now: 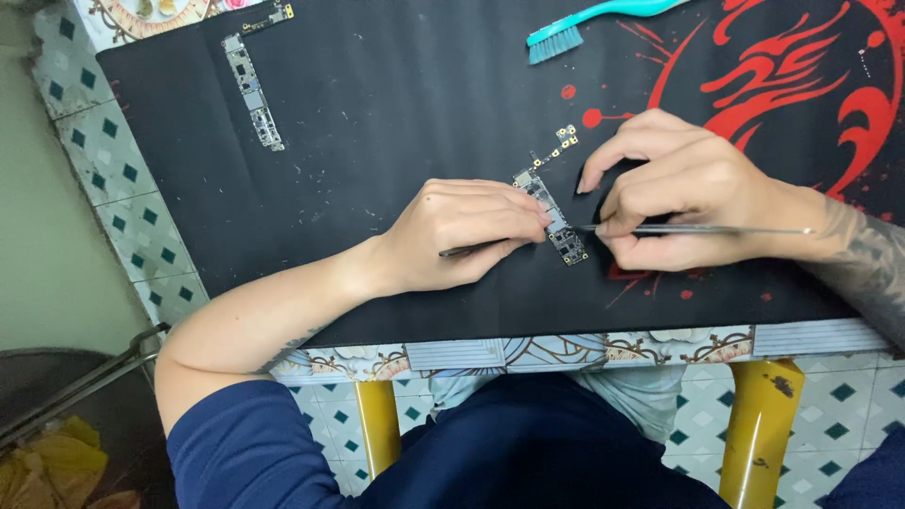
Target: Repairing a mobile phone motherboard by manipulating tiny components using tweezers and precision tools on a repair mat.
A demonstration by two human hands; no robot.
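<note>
Navy-clad lap and knees of the person, lowest in the head view, flanked by two yellow legs (760,429) of the counter (123,179), whose tiled-pattern covering shows at the left and near edges

Black mat (377,104) with red splash pattern: covers most of the counter and carries every item listed below

Circuit board (558,221), long and narrow: lies on the mat near its front edge, between the two hands. Long axis runs from upper left to lower right, tilted off the mat's edge; near end points toward the person's right side. A thin flex strip with small gold pads (564,139) extends from its far end, up and to the right

Left hand (452,231): comes in from the left, fingers closed around a thin dark tool (467,250), fingertips (539,219) touching the board's left side about midway along it

Right hand (674,193): comes in from the right, forearm tattooed, fingers pinched on slim metal tweezers (698,229) held almost level. The tips point left and meet the board's right edge near its lower half, crossing the long axis at a wide angle

Both hands lie about equally close to the board, one on each long side

Second circuit board (252,92): same narrow form, far left of the mat, well apart from both hands

Teal brush (575,26): far edge of the mat, bristles to the left, untouched
</note>
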